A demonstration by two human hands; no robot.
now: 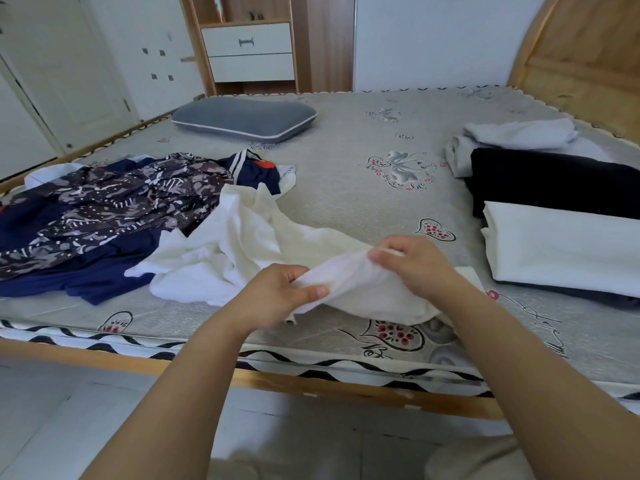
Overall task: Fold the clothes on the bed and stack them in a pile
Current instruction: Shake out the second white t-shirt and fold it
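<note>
A crumpled white garment (242, 244) lies across the near middle of the bed (346, 202). My left hand (277, 292) and my right hand (412, 261) both grip its near edge, lifted slightly off the mattress. To the left sits a heap of unfolded clothes: a dark patterned garment (114, 202) over navy pieces (104, 278). On the right lie folded clothes: a white one (561, 247) nearest, a black one (554, 178) behind it, a light grey one (516, 133) farthest.
A grey pillow (244, 117) rests at the far side of the bed. The wooden bed frame (311, 379) runs along the near edge, the headboard (581, 57) rises at the right. A wooden cabinet with white drawers (247, 51) stands behind.
</note>
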